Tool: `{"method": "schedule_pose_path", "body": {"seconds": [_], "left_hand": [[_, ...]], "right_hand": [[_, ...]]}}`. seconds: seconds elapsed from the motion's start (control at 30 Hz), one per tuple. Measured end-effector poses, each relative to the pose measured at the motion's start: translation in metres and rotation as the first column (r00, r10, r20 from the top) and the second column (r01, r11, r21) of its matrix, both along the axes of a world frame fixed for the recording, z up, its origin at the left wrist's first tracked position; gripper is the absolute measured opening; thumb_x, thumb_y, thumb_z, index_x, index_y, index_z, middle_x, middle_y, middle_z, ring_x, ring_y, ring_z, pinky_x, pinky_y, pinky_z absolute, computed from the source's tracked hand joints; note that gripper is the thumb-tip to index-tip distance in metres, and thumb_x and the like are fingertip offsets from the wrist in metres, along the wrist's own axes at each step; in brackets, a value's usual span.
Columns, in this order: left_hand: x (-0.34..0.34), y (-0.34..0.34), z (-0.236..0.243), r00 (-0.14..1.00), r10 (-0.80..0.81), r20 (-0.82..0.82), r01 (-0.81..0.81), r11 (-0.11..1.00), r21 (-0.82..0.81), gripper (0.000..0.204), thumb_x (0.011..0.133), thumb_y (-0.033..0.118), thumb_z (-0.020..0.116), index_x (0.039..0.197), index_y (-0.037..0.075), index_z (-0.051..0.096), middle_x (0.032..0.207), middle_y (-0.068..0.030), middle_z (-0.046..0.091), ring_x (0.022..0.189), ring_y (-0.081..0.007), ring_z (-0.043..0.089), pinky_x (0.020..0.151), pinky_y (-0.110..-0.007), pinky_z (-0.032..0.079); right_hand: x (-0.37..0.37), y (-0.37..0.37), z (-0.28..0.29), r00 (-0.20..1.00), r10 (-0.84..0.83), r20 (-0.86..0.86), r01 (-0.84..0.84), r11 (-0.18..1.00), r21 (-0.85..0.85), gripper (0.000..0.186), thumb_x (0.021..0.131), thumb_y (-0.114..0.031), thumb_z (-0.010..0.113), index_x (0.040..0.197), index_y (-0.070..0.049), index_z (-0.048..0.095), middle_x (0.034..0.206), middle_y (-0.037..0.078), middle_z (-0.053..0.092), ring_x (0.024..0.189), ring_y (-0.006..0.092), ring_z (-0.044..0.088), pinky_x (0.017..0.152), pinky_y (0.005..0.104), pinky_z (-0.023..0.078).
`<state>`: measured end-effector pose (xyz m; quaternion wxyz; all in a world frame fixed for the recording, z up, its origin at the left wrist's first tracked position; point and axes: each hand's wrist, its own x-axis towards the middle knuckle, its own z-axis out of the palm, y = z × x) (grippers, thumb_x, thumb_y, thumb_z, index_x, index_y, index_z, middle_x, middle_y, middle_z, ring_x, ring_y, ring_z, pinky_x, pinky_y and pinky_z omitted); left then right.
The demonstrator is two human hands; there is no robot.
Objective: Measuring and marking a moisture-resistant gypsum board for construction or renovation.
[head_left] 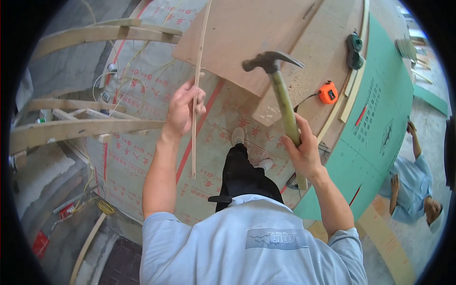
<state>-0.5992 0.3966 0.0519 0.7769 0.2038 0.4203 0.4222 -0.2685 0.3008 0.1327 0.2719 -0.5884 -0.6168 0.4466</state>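
My left hand (186, 107) grips a long, thin wooden strip (202, 42) held lengthwise, with what looks like a small nail sticking out near my fingers. My right hand (303, 147) is closed around the olive handle of a claw hammer (285, 99), whose dark steel head is raised right of the strip. Beyond the hammer, pale plywood boards (237, 38) carry sawdust, an orange tape measure (327, 91) and a dark green tool (355, 50). A large green board (384, 95) with a red pencil or marker on it lies along the right.
Curved timber frames (80, 128) and loose cables stand at the left. Printed protective sheeting (128, 161) covers the floor under my feet. A coiled yellow cord (106, 207) lies lower left. Another person (413, 190) in light blue works beyond the green board at the right.
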Motion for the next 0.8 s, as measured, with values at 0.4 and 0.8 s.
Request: {"method": "schedule_pose_path", "body": {"seconds": [0.4,0.8], "left_hand": [[0.152,-0.014,0.055,0.865,-0.423,0.271,0.432,0.901,0.028,0.052,0.109,0.023,0.039,0.155,-0.001,0.034,0.091,-0.0076,0.058,0.061,-0.0109,0.048,0.060,-0.029,0.043],[0.425,-0.130,0.043,0.452,-0.704,-0.548,0.878,0.243,0.412,0.041,0.108,0.020,0.046,0.143,0.000,0.054,0.098,-0.0063,0.057,0.091,-0.0199,0.054,0.086,-0.034,0.046]], "right_hand": [[0.090,-0.134,0.038,0.852,-0.522,0.032,0.515,0.827,-0.228,0.057,0.095,-0.005,0.067,0.147,-0.003,0.043,0.085,0.009,0.065,0.070,0.0169,0.060,0.066,0.0331,0.051],[0.155,-0.386,0.024,0.346,-0.930,0.126,0.912,0.302,-0.278,0.055,0.095,-0.012,0.066,0.146,-0.004,0.045,0.079,0.008,0.064,0.059,0.0136,0.058,0.056,0.0323,0.048]]}}
